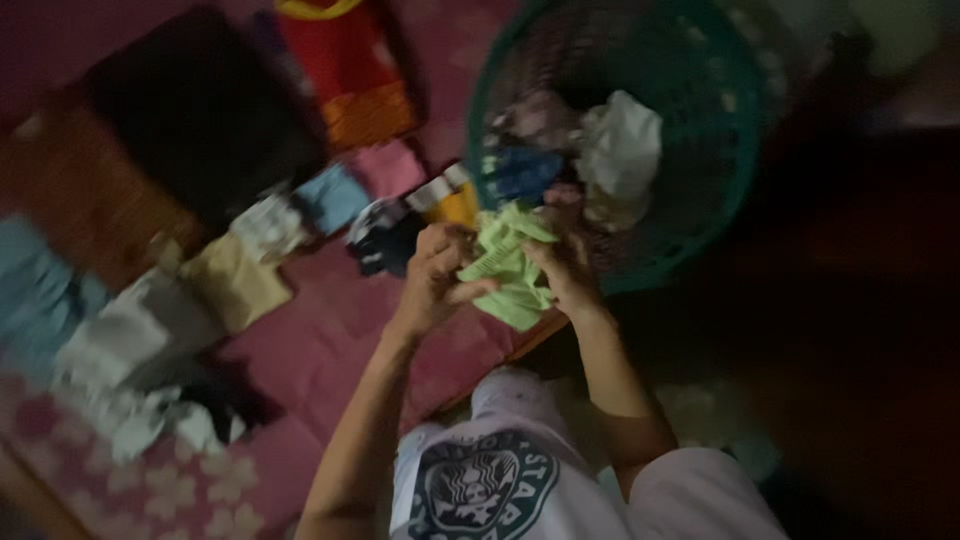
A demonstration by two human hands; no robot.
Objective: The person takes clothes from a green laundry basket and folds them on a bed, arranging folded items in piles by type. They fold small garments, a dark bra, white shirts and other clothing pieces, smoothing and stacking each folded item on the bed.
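Observation:
A small light green garment (508,268) hangs between both my hands, just in front of a teal mesh laundry basket (735,150). My left hand (432,272) grips its left side with curled fingers. My right hand (562,260) holds its right side, close to the basket's rim. Inside the basket lie a crumpled white cloth (620,140) and a blue cloth (520,172).
Folded clothes lie in rows on a pink patterned mat (330,330): a black pile (200,110), a red and orange piece (345,70), a brown one (85,195), light blue, beige and white pieces. The floor at right is dark.

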